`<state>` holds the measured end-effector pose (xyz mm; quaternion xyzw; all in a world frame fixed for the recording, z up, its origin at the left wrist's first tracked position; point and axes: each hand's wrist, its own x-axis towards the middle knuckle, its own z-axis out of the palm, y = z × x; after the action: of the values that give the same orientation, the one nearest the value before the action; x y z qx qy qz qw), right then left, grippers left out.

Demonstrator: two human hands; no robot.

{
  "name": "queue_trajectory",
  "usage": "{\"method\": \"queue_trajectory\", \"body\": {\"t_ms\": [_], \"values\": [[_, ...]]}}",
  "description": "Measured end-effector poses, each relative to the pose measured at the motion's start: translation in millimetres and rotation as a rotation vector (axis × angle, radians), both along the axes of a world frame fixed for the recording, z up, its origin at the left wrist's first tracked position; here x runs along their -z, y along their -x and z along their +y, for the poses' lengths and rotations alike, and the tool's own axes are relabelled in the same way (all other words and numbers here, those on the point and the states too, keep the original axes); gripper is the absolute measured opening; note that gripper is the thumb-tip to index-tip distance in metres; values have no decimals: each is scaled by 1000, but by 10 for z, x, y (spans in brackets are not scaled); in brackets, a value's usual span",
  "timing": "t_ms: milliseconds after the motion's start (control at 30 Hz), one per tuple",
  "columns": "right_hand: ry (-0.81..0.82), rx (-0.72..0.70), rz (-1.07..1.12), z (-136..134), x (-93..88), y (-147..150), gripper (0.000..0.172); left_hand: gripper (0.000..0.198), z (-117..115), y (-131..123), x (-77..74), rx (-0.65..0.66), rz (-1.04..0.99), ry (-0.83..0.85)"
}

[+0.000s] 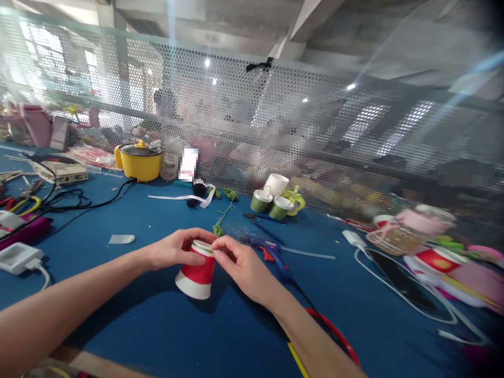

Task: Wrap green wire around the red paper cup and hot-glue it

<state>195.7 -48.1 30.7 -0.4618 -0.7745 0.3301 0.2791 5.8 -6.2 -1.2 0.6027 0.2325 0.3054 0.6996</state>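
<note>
A red and white paper cup (196, 275) stands upside down, slightly tilted, with its wide white rim low over the blue table. My left hand (177, 251) is wrapped round its upper part, thumb across the red front. Green yarn circles the narrow end of the cup. My right hand (240, 262) pinches at that end, fingertips on the yarn; exactly what lies between them is partly hidden. From behind the fingers, loose green yarn (231, 195) trails back over the table. A blue glue gun (271, 252) lies right of my right hand.
Blue pliers (265, 218) lie behind the glue gun. Small green and white cups (280, 207) stand by the perforated screen (220, 105). A yellow pot (142, 163) and lit phone (189, 164) are at the back. Right, a dark phone (401, 281) lies among white cables.
</note>
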Motion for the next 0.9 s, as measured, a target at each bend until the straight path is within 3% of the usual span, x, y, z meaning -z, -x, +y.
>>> {"method": "queue_trajectory", "body": {"t_ms": [433,767,900], "values": [[-128,-52,-65,-84,-85,119,13,41,-86,19,-268,-126,360,-396],[-154,-70,-127,-134,-89,142,16,45,-105,59,-345,-114,447,-457],[-206,8,-249,-18,-161,1,16,49,-122,59,-377,-109,474,-402]]}}
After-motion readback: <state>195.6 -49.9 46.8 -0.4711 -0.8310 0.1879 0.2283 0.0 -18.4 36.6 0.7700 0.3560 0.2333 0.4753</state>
